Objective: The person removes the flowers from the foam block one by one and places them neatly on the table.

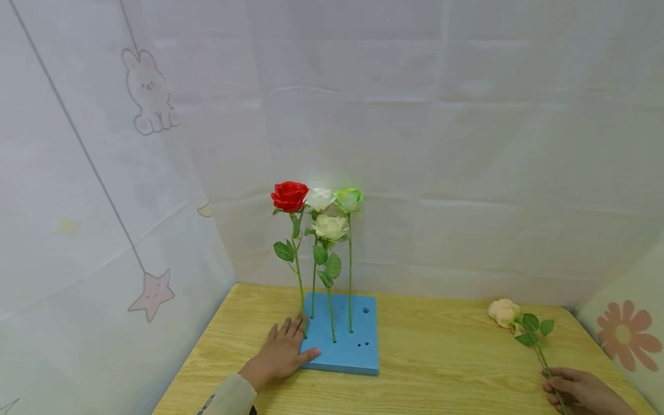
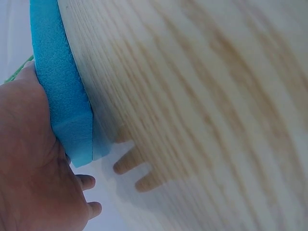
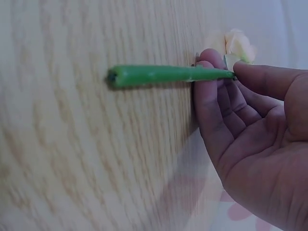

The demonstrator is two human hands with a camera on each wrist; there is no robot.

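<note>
A blue foam block (image 1: 342, 360) lies on the table with four artificial roses standing upright in its holes: a red rose (image 1: 289, 196), a white rose (image 1: 319, 199), a cream rose (image 1: 330, 227) and a green-tinged rose (image 1: 349, 200). My left hand (image 1: 280, 353) rests at the block's left side, fingers spread straight, thumb over its front corner. In the left wrist view that hand (image 2: 29, 159) lies against the foam edge (image 2: 60, 82). At the far right, my right hand (image 1: 583, 389) pinches the stem of a peach rose (image 1: 504, 313). The stem's cut end (image 3: 113, 77) points away from the fingers.
Bare holes (image 1: 365, 310) show along the block's right side. The wooden table (image 1: 441, 346) stretches between block and right hand. White sheets (image 1: 389, 144) with printed figures hang behind and at both sides.
</note>
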